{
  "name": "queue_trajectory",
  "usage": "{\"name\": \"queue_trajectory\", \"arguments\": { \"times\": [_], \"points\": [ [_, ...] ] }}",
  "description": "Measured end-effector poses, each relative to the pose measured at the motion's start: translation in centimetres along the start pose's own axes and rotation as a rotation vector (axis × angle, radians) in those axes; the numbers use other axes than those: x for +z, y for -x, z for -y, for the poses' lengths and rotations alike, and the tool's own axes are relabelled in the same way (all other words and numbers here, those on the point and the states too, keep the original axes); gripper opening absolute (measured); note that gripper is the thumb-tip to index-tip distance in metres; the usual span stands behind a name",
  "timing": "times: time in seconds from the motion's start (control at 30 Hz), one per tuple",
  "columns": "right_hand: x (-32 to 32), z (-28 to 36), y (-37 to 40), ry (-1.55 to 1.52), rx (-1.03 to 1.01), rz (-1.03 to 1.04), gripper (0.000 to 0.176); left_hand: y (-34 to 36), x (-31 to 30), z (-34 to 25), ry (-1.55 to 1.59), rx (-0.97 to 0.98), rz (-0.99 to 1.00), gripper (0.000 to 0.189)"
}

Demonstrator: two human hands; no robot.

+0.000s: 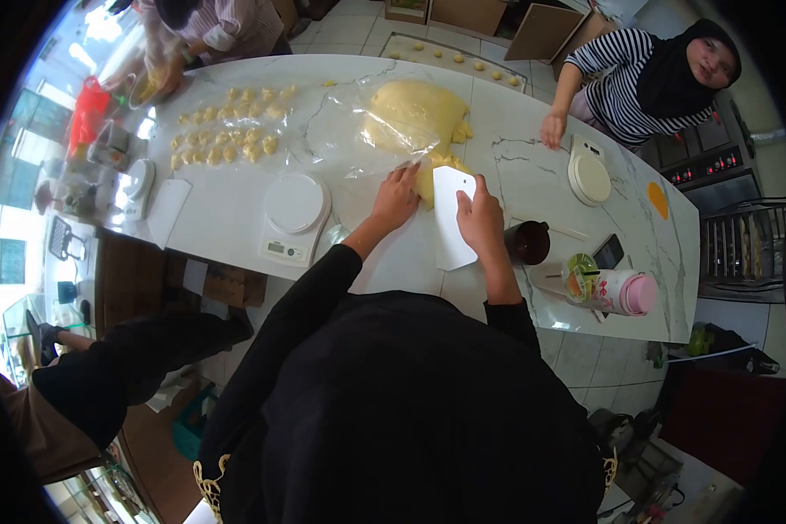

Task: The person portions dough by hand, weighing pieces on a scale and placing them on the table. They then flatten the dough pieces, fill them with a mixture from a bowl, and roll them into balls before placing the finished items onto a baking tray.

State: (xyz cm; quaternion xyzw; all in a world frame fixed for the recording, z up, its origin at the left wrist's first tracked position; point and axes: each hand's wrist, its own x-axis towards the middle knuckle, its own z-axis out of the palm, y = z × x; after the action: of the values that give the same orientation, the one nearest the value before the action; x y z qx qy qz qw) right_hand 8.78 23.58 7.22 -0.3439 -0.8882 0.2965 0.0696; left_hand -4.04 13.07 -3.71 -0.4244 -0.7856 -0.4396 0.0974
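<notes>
A large mass of yellow dough [415, 109] lies partly under clear plastic on the marble table [375, 262]. A narrower strip of dough [425, 185] extends from it toward me. My right hand [481, 217] grips a white flat scraper [451, 218], its edge beside the strip. On the strip's left side rests my left hand [396, 197], fingers touching the dough and the plastic. Left of my hands stands a white kitchen scale [295, 210] with a round plate. Rows of small dough pieces [227, 147] sit farther left on plastic.
A dark cup [529, 242], a phone [609, 252] and a pink-lidded bottle [636, 293] stand at my right. Another scale [589, 177] is near a person in stripes [624, 79]. A second person [227, 31] works at a bowl, far left.
</notes>
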Motion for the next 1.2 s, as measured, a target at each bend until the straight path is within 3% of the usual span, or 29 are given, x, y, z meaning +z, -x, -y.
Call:
{"name": "queue_trajectory", "arguments": {
  "times": [0.1, 0.17, 0.3, 0.47, 0.53, 0.57, 0.63, 0.73, 0.77, 0.87, 0.9, 1.03, 1.17, 1.2],
  "points": [
    [0.6, 1.2, -1.1, 0.019, 0.007, 0.001, 0.038, -1.3, 0.8, 0.8, 0.01, 0.16, 0.1, 0.034],
    [1.1, 2.2, -1.4, 0.044, -0.005, 0.008, 0.037, -1.5, 0.0, 1.3, 0.093, -0.03, 0.347, 0.023],
    [2.5, 4.2, -1.5, 0.11, -0.042, 0.068, 0.032, -0.5, -1.5, 1.1, 0.102, -0.121, 0.347, 0.012],
    [4.9, 5.6, -1.5, 0.277, -0.125, 0.232, 0.034, 1.0, -2.1, 1.5, 0.122, -0.102, 0.329, 0.011],
    [5.6, 5.5, -2.4, 0.264, -0.155, 0.193, 0.036, 1.2, -2.1, 2.1, 0.056, -0.181, 0.407, 0.013],
    [5.6, 5.4, -3.1, 0.276, -0.148, 0.151, 0.036, 1.2, -2.5, 1.8, 0.056, -0.183, 0.405, 0.013],
    [5.6, 4.3, -4.2, 0.266, -0.119, 0.105, 0.037, 0.9, -4.2, 0.3, 0.342, -0.354, 0.14, 0.022],
    [4.9, 1.5, -3.6, 0.149, -0.143, 0.004, 0.039, 1.2, -7.4, -0.3, 0.148, -0.238, 0.055, 0.034],
    [4.2, 1.3, -3.1, 0.151, -0.153, 0.01, 0.039, 2.2, -8.0, 0.5, 0.16, -0.295, 0.132, 0.042],
    [2.7, 0.4, -0.2, 0.061, -0.063, -0.038, 0.038, 4.6, -8.9, 1.1, 0.195, -0.274, 0.284, 0.042],
    [2.6, -0.1, 0.5, 0.051, -0.041, -0.052, 0.037, 5.3, -8.8, 1.0, 0.147, -0.128, 0.265, 0.035],
    [2.3, -1.5, 2.7, 0.013, -0.028, -0.134, 0.034, 6.2, -8.0, 1.3, -0.01, -0.024, 0.237, 0.023],
    [1.1, -1.9, 3.7, -0.101, -0.08, -0.219, 0.029, 4.8, -9.2, 0.9, 0.108, -0.169, 0.19, 0.022],
    [0.7, -1.8, 3.9, -0.098, -0.088, -0.213, 0.029, 3.8, -10.4, 0.1, 0.219, -0.329, 0.068, 0.021]
  ]
}}
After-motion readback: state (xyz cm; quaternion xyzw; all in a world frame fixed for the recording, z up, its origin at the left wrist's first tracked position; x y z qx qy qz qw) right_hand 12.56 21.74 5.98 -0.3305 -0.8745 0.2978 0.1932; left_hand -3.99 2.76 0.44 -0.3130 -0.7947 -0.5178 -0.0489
